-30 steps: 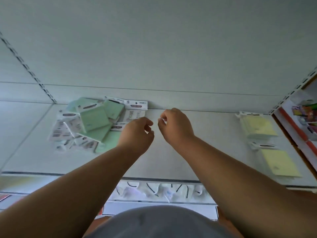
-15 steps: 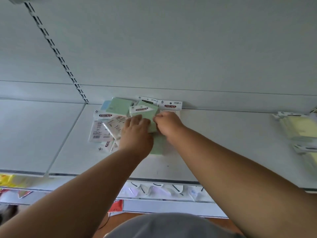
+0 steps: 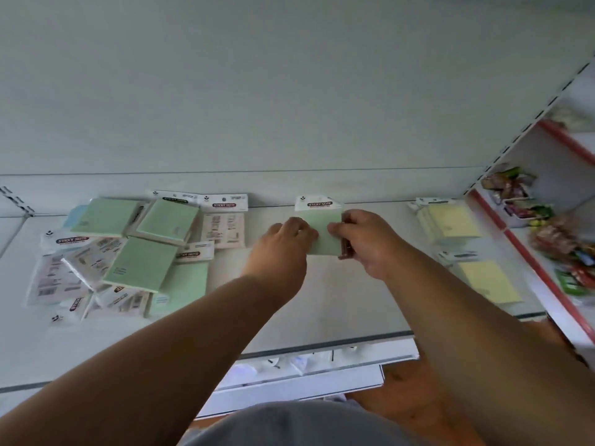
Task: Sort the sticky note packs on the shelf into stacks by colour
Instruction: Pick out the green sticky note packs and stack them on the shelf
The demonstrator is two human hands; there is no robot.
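Left hand, right hand: fingers pinch green pack on shelf; green heap left, yellow stacks right.

Soft, even, slightly dim light on my feed, with a cool greenish cast over the white shelf. No glare, only faint shadow beneath the forearms. Whole picture is a bit soft; the goods right of the shelf smear into blur. Wide-angle bending curves the shelf's front edge, and the slotted upright right of it leans.
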